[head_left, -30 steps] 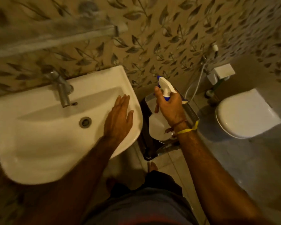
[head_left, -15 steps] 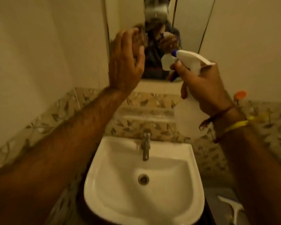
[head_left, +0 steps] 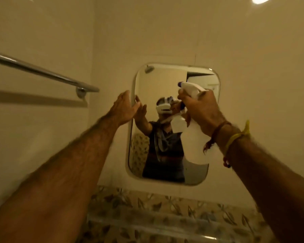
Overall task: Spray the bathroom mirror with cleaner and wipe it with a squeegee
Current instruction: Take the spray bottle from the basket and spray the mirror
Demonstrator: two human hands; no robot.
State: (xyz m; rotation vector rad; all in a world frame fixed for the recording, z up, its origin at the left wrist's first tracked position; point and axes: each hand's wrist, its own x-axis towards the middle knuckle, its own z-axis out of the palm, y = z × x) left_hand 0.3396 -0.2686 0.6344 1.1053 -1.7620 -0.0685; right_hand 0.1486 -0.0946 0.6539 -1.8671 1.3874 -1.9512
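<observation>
A rounded rectangular mirror [head_left: 165,81] hangs on the cream wall straight ahead. My right hand [head_left: 203,109] grips a white spray bottle [head_left: 191,88] with a blue nozzle tip, held up in front of the mirror's right half, nozzle pointing left. The bottle's translucent body [head_left: 197,148] hangs below the hand. My left hand [head_left: 125,107] is raised, fingers together and extended, flat against the mirror's left edge. The mirror reflects a person with both arms lifted. No squeegee is in view.
A chrome towel bar [head_left: 42,71] runs along the left wall, ending at a bracket near the mirror. A band of leaf-patterned tiles [head_left: 165,207] lies below the mirror with a glass shelf [head_left: 147,225] in front. A ceiling light [head_left: 261,0] glows top right.
The view has tilted up from the sink to the mirror. Both arms rose: the left hand went from the basin to the mirror's left edge, the right lifted the bottle to mirror height.
</observation>
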